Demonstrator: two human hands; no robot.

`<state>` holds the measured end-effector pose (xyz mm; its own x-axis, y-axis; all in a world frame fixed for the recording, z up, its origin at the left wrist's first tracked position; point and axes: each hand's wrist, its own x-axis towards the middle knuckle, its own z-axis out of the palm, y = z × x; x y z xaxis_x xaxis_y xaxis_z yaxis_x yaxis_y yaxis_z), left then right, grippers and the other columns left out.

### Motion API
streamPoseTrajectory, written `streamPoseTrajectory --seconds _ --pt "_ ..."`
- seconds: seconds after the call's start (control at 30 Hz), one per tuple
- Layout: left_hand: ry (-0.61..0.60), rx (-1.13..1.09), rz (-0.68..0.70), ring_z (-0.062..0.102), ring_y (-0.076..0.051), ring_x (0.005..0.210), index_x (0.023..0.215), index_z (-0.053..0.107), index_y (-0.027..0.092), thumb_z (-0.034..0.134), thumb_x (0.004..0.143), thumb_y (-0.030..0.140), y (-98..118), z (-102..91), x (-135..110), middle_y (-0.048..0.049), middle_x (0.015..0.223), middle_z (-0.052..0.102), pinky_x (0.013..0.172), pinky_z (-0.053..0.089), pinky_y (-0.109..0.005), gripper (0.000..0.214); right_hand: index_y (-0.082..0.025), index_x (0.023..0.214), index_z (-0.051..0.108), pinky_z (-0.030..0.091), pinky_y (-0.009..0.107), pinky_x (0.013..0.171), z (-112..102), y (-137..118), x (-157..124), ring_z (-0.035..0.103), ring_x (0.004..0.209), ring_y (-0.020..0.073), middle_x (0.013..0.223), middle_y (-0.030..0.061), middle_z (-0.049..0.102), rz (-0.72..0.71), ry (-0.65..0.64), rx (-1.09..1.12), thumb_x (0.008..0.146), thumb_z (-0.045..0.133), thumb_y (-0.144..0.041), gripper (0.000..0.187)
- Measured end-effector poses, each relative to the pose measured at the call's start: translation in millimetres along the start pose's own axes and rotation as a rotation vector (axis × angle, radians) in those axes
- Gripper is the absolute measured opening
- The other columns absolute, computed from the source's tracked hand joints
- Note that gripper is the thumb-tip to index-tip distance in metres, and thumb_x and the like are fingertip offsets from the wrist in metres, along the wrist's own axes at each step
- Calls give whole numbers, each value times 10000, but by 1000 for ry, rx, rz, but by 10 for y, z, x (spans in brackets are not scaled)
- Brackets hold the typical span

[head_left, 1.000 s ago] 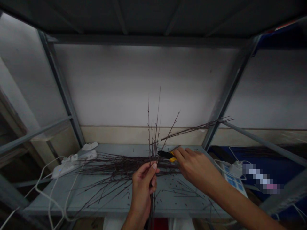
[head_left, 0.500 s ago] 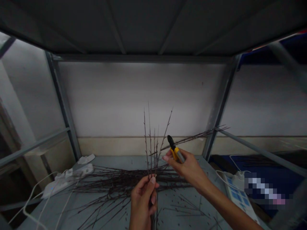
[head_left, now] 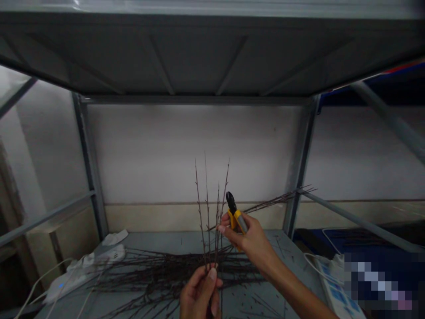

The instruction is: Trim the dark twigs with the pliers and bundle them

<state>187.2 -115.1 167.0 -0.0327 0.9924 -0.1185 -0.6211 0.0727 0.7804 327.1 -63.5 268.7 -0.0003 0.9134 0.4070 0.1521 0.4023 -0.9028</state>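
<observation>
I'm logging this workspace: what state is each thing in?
Thin dark-brown twigs: roughly upright, pinched in left hand
Black-headed, yellow-handled cutters: head up in right hand, jaw opening unclear
Long dark twig heap: lying across grey metal shelf
White plastic power strip: blue light lit

White power strip [head_left: 86,270] is lying at left on grey shelf [head_left: 156,241], blue light [head_left: 60,285] glowing. White thing [head_left: 115,238], perhaps paper, is resting just behind. Cord [head_left: 34,285] is trailing leftward. Pale wall [head_left: 186,137] is standing behind.
</observation>
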Motion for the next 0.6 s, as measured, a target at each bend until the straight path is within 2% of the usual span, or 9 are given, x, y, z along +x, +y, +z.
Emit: streamPoseTrajectory --seconds 0.13,0.2,0.27,0.33,0.43,0.6 --pt "18 22 28 482 -78 382 929 793 147 899 531 602 -22 7 -12 -70 665 717 275 303 -146 613 -179 935 648 444 268 528 -5 -49 -18 553 594 147 822 26 670 -25 11 -38 743 782 -454 362" --pt "16 18 42 624 -158 565 933 806 147 887 556 605 -4 5 -44 -113 788 754 352 450 -194 599 -179 943 647 448 276 528 -19 -53 -29 553 592 152 818 26 668 -24 14 -68 758 763 -453 350" --pt "14 -4 54 684 -218 812 934 814 156 881 596 579 25 -19 -76 -143 981 770 528 570 -247 546 -180 953 648 444 280 521 -39 -40 -41 542 575 149 812 24 665 -14 17 -93 762 757 -457 354" --pt "10 -5 78 674 -199 893 954 815 168 865 665 528 51 -74 -94 -130 1094 757 666 582 -249 464 -182 962 649 441 281 519 -58 -15 -53 533 565 144 807 21 660 -17 23 -105 761 758 -462 362" --pt "-45 61 131 662 -148 800 976 805 154 838 743 443 76 -205 -83 -110 1049 761 716 557 -237 372 -190 961 647 432 279 522 -81 31 -73 522 548 137 775 9 649 -27 20 -122 784 735 -464 338" --pt "-175 150 129 722 -263 959 916 707 138 747 852 389 114 -446 -46 -142 1007 771 819 575 -368 262 -183 972 656 406 272 509 -98 73 -108 493 521 130 675 -14 603 -21 14 -152 800 719 -440 315"
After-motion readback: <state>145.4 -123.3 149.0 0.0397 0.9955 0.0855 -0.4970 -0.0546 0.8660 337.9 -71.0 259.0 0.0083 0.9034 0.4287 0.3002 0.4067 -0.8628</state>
